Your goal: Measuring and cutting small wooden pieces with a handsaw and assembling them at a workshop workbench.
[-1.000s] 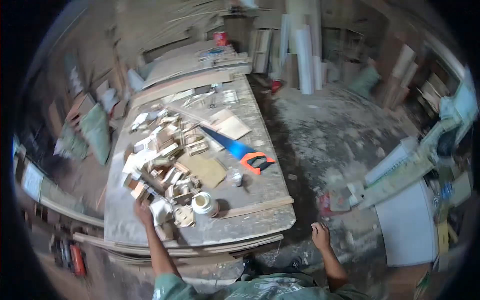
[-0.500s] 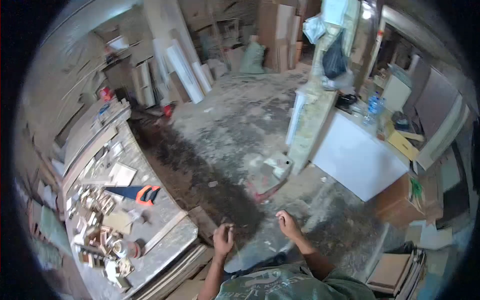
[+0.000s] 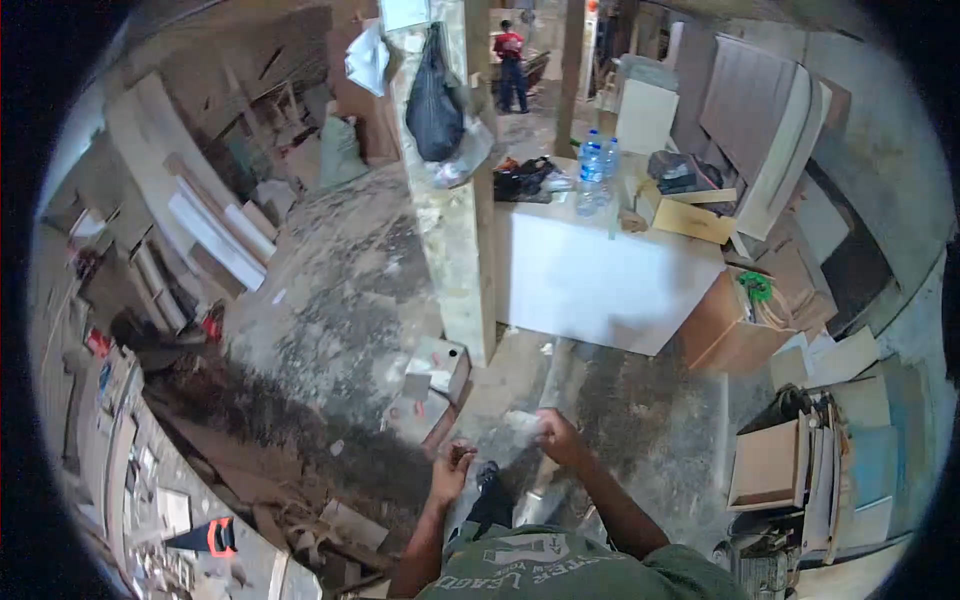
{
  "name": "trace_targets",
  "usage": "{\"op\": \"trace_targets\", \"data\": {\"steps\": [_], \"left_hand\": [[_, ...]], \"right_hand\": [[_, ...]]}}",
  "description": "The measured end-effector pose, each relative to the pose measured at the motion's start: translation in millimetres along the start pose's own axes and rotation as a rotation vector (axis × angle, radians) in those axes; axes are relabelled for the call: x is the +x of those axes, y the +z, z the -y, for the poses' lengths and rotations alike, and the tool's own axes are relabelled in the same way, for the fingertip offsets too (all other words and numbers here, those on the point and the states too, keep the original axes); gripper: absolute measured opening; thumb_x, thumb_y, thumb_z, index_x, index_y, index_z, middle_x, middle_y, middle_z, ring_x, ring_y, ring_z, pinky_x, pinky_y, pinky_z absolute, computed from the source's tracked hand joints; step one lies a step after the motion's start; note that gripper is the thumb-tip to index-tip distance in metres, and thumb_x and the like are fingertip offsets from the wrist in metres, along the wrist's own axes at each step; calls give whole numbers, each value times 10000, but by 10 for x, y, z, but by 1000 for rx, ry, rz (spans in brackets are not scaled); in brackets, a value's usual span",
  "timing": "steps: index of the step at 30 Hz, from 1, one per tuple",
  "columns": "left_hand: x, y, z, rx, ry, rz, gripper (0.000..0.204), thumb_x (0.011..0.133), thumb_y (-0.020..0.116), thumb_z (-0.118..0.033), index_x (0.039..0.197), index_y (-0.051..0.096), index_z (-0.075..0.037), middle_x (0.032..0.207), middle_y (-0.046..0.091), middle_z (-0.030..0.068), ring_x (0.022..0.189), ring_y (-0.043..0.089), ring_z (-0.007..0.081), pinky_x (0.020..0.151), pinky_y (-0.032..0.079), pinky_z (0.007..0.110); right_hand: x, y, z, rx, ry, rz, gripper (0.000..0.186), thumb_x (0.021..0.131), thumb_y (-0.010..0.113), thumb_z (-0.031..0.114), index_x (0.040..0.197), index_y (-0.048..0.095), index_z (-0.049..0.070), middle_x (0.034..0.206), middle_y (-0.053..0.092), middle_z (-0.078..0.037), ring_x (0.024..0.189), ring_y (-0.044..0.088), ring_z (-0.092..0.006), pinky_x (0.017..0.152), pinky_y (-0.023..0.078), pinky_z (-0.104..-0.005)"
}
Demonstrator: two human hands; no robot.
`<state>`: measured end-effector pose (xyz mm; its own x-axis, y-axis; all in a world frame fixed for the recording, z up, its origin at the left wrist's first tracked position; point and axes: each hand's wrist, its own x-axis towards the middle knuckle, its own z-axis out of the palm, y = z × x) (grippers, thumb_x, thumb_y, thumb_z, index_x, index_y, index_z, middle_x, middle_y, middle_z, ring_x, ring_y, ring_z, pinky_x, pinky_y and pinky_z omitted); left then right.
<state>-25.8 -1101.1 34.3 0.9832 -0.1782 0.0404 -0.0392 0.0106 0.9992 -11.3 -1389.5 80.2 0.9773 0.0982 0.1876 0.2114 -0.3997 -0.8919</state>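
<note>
My left hand (image 3: 453, 474) is held out before my body with its fingers curled. Whether something small is in them is too unclear to see. Farther right, my right hand (image 3: 560, 437) is closed, its fingertips pointing left. A blurred whitish patch (image 3: 522, 424) shows right at those fingertips; I cannot tell if it is held or lies on the floor behind. Both hands are in the air above the floor, apart from each other. At the lower left, a handsaw (image 3: 218, 538) with a black and orange handle lies on the workbench (image 3: 262, 560).
A pillar (image 3: 455, 270) with a black bag stands ahead, a pale box (image 3: 437, 364) at its foot. Behind it is a white-fronted counter (image 3: 600, 275) with water bottles (image 3: 592, 165). Boards (image 3: 815, 480) lean at the right. Another person (image 3: 510, 65) stands far off.
My view has swung to the right, so the workbench and handsaw now sit at the lower left edge. The pillar and counter are more central. A whitish patch now shows beside my right hand.
</note>
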Motion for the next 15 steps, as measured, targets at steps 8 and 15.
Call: {"op": "trace_targets", "data": {"steps": [8, 15], "left_hand": [[1836, 71, 293, 186, 1, 99, 433, 856, 659, -22, 1247, 472, -15, 1060, 598, 98, 857, 654, 168, 747, 524, 300], [2869, 602, -385, 258, -64, 141, 667, 721, 814, 5, 1262, 425, -26, 1056, 596, 114, 821, 663, 206, 718, 572, 329]], "right_hand": [[1113, -447, -602, -213, 79, -98, 332, 887, 627, 155, 1197, 564, 54, 997, 615, -146, 813, 627, -244, 728, 525, -371], [1792, -1095, -1065, 237, 194, -235, 219, 889, 628, 131, 1077, 603, 22, 929, 619, -138, 813, 636, -217, 713, 534, -347]]}}
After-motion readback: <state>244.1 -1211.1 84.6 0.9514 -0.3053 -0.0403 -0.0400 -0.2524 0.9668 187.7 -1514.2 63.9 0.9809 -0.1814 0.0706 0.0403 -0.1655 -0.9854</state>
